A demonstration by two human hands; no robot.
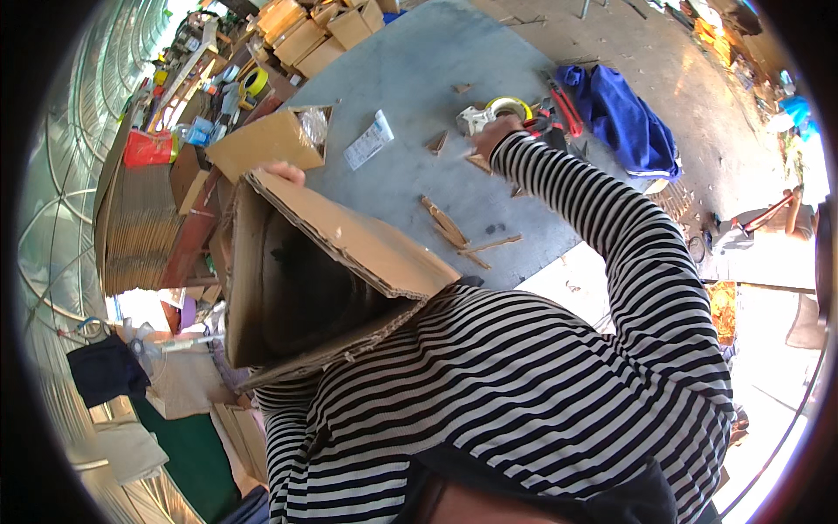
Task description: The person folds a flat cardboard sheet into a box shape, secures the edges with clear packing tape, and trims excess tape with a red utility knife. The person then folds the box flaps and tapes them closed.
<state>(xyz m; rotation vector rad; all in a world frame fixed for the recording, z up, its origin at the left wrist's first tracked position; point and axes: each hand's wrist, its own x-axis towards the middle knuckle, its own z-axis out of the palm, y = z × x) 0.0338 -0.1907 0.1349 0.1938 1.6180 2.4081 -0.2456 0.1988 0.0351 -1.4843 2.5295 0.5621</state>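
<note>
A brown cardboard box [366,242] with an open, dark inside leans against my striped shirt, its mouth turned up towards me. My left hand [283,172] grips its far edge; only some fingers show and the rest is hidden behind the cardboard. Across the grey tabletop [406,72], my right hand [494,136] is closed around a tape dispenser [476,120] with a roll of yellow-edged tape [510,107]. Just beyond that hand lie red-and-black pliers [543,123] and a red utility knife [564,105].
A smaller carton [268,143] holding clear plastic wrap and a printed label sheet [368,141] lie on the table. Cardboard scraps [445,223] are scattered nearby. Blue cloth [622,121] hangs at the right edge. Flattened cardboard [141,226] is stacked at left; a person's arm [795,213] shows far right.
</note>
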